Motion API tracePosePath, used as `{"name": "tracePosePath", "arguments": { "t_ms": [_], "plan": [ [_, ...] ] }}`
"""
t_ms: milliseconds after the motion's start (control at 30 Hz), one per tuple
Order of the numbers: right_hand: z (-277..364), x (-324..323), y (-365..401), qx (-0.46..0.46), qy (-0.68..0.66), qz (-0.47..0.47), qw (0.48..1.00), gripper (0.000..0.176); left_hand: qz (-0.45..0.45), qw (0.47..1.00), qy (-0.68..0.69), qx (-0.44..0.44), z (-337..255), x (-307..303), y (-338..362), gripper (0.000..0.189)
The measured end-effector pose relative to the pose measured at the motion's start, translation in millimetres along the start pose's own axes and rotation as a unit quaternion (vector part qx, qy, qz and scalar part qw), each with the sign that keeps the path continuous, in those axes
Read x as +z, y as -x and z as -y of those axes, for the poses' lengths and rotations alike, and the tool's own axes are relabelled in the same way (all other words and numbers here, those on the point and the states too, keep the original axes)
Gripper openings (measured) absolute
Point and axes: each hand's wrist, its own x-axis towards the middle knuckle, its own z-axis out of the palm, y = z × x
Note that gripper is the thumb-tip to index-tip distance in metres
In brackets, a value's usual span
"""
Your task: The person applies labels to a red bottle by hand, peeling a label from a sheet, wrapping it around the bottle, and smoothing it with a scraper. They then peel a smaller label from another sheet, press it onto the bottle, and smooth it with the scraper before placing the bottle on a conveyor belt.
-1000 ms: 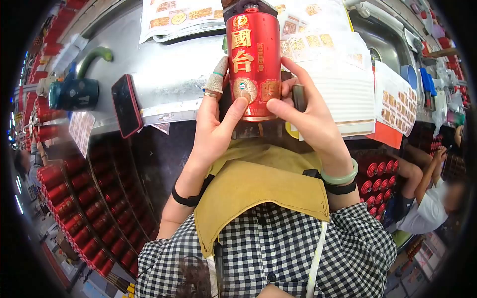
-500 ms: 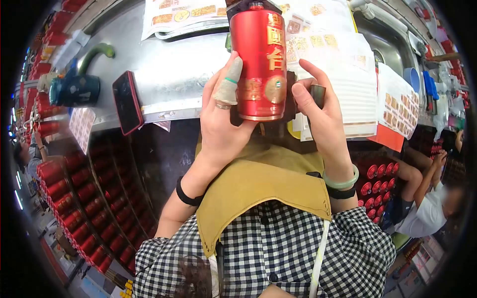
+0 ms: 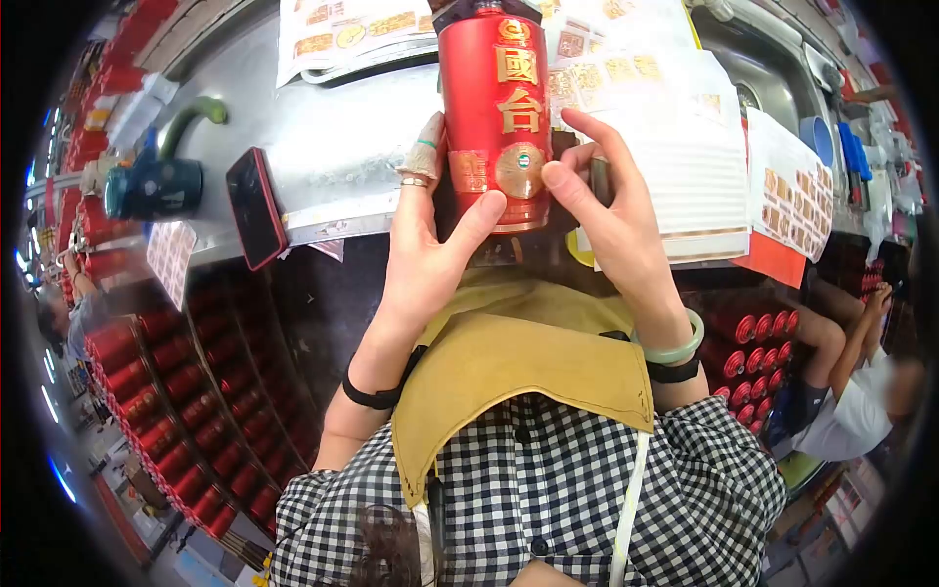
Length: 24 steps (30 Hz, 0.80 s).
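Observation:
A red bottle [image 3: 494, 108] with gold characters and a round gold emblem stands upright at the middle of the head view. My left hand [image 3: 430, 225] is wrapped round its lower left side, the thumb on its front, with a fabric cover on one finger. At the bottle's lower right is my right hand [image 3: 611, 191], thumb and index finger bent towards each other beside the emblem. A dark cylindrical tool [image 3: 600, 183] is held in the right hand, partly hidden by the fingers.
A phone [image 3: 256, 207] and a teal mug [image 3: 155, 188] lie left on the metal table [image 3: 367, 117]. Sticker sheets [image 3: 790, 196] and a sink [image 3: 748, 59] are at right. Racks of red bottles [image 3: 186, 411] stand below; a seated person [image 3: 861, 421] is at far right.
The bottle has turned, bringing its characters and emblem to face the front, and shifted slightly left. My left thumb now lies on its front. My right hand has moved a little left.

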Motion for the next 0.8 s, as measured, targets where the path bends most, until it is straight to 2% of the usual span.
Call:
{"name": "tracePosePath", "arguments": {
  "t_ms": [133,300,367,467,600,633,667,700,767,800],
  "plan": [
    [-4.4,0.6,-0.3,-0.024,0.039,0.004,0.999,0.070,-0.003,0.999,0.030,-0.022,-4.5,4.2,-1.0,0.084],
    [-1.0,2.1,0.5,-0.027,0.031,0.014,0.999,0.069,0.002,0.999,0.019,-0.026,-6.1,1.9,-0.4,0.084],
    [2.3,2.0,1.0,-0.020,0.029,0.017,0.999,0.069,-0.008,0.996,0.072,-0.048,-6.6,2.2,-1.2,0.082],
    [3.0,2.3,0.7,-0.032,0.038,0.017,0.999,0.068,0.012,0.999,0.033,-0.035,-4.8,-0.3,-0.9,0.080],
    [5.5,0.3,-0.6,-0.004,0.003,0.037,0.999,0.065,0.002,0.996,0.068,-0.051,-10.9,-0.8,-0.3,0.078],
    [6.6,-0.2,-0.2,0.010,-0.020,0.043,0.999,0.063,-0.001,0.973,0.214,-0.082,-15.9,-2.6,-0.5,0.071],
    [4.7,-1.1,-0.3,0.010,-0.021,0.042,0.999,0.063,-0.004,0.928,0.354,-0.112,-19.3,-3.4,-0.9,0.065],
    [1.5,-2.4,-0.9,0.006,-0.024,0.039,0.999,0.061,-0.004,0.928,0.354,-0.113,-20.6,-1.2,-1.1,0.065],
    [-0.3,-3.3,-1.8,0.003,-0.028,0.035,0.999,0.059,-0.014,0.981,0.168,-0.100,-21.3,4.1,-1.7,0.066],
    [-0.2,-3.5,-1.9,0.003,-0.021,0.031,0.999,0.058,-0.013,0.981,0.168,-0.101,-17.4,2.2,-1.6,0.066]
  ]
}}
